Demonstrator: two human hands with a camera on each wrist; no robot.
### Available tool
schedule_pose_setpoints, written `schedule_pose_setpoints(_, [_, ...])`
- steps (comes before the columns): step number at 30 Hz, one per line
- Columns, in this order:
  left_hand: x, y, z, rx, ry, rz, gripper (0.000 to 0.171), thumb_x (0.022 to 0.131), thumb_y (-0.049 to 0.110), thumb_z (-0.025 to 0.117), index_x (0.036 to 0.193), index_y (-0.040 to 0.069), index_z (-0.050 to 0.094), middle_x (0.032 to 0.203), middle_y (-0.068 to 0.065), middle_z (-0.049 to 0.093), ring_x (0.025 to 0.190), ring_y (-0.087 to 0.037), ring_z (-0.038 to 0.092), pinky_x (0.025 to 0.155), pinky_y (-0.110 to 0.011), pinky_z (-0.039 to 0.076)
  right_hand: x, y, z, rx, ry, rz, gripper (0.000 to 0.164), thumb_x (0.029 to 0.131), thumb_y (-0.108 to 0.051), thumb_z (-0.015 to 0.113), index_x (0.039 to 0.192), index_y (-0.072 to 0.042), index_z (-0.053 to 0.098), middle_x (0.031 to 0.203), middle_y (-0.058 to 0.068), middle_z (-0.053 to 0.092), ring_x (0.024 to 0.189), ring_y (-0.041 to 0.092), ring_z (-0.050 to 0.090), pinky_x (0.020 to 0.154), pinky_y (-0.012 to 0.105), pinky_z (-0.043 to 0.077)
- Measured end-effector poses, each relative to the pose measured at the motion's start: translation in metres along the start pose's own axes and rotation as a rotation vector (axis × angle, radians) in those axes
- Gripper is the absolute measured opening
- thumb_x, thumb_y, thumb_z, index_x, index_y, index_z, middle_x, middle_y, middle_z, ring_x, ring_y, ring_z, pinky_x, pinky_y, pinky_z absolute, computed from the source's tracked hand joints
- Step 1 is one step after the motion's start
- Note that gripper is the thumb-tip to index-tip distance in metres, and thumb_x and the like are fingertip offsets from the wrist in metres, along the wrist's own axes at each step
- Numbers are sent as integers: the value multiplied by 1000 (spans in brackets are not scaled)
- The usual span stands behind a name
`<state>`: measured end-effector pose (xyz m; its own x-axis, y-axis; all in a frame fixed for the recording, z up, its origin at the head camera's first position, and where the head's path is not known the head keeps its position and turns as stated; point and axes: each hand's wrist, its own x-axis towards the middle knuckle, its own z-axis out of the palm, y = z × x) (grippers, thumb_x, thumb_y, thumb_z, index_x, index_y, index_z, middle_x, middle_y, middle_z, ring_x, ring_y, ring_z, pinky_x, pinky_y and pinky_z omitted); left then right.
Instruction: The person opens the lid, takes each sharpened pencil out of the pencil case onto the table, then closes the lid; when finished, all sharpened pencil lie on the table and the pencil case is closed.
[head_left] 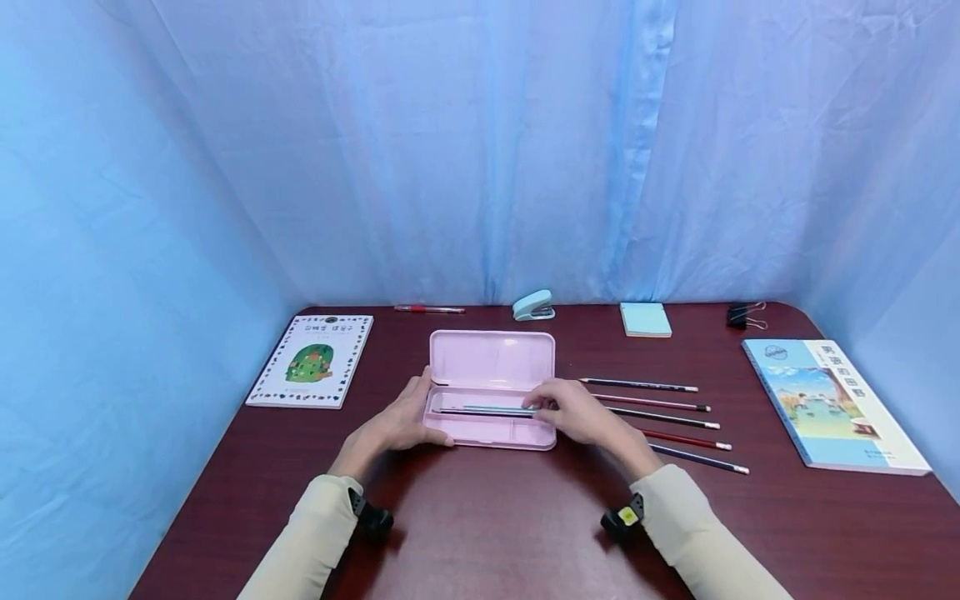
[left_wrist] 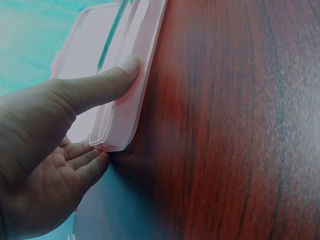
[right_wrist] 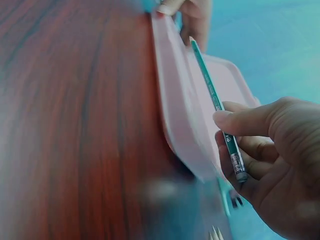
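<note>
A pink pencil case (head_left: 491, 444) lies opened on the table, its lid (head_left: 491, 360) tipped back toward the curtain. My left hand (head_left: 397, 421) grips the case's left end, the thumb (left_wrist: 107, 85) over the front wall and the other fingers around the end and side. With thumb and fingers, my right hand (head_left: 566, 408) pinches a green pencil (right_wrist: 210, 82) near its eraser end, over the right part of the case. The sharpened tip points left, along the long back compartment. Several more pencils (head_left: 660, 415) lie side by side right of the case, partly hidden behind my right forearm.
A white booklet (head_left: 307, 362) lies at left, a thicker book (head_left: 832, 408) at right. Along the back edge sit a red pen (head_left: 430, 309), a light-blue stapler (head_left: 534, 306), a sticky-note pad (head_left: 645, 320) and a black binder clip (head_left: 745, 316). Blue curtains (head_left: 480, 150) hang behind.
</note>
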<state>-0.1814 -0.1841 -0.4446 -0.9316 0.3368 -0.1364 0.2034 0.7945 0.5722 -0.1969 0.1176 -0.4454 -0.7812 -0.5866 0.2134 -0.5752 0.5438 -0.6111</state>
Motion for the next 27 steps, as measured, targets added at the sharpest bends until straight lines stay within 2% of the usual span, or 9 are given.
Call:
schedule_pose_setpoints(5, [-1, 0, 0, 2, 6, 6, 124, 64, 43, 82, 148, 3, 0, 146, -16, 21, 132, -23, 24, 107, -39, 23, -33, 17, -25, -33, 67, 65, 15, 81, -6, 68, 94, -14, 70, 84, -6, 62, 75, 8, 55, 70, 30, 47])
schedule_pose_setpoints(11, [0, -1, 1, 12, 10, 5, 124, 64, 45, 81, 148, 3, 0, 146, -17, 22, 132, -25, 25, 107, -40, 24, -88, 40, -52, -109, 128, 120, 19, 80, -3, 69, 95, -16, 70, 87, -8, 61, 75, 4, 52, 65, 25, 45])
schedule_pose_setpoints(15, [-1, 0, 0, 12, 11, 8, 123, 63, 44, 82, 147, 2, 1, 145, -19, 22, 132, -26, 25, 107, -40, 24, -124, 48, -66, -159, 157, 173, 22, 80, -3, 68, 95, -18, 69, 85, -9, 60, 73, 2, 50, 63, 24, 44])
schedule_pose_setpoints(22, [-2, 0, 0, 6, 2, 0, 123, 64, 43, 81, 148, 3, 0, 147, -18, 20, 134, -25, 23, 107, -40, 23, -172, 47, -75, -191, 176, 259, 23, 80, -6, 69, 95, -24, 68, 83, -13, 57, 71, -1, 49, 61, 23, 42])
schedule_pose_setpoints(27, [-1, 0, 0, 11, -1, -5, 123, 64, 44, 81, 147, 3, 0, 147, -18, 20, 134, -25, 22, 108, -40, 22, -190, 48, -75, -221, 195, 282, 25, 78, -6, 71, 92, -25, 68, 80, -14, 55, 69, -2, 47, 59, 23, 41])
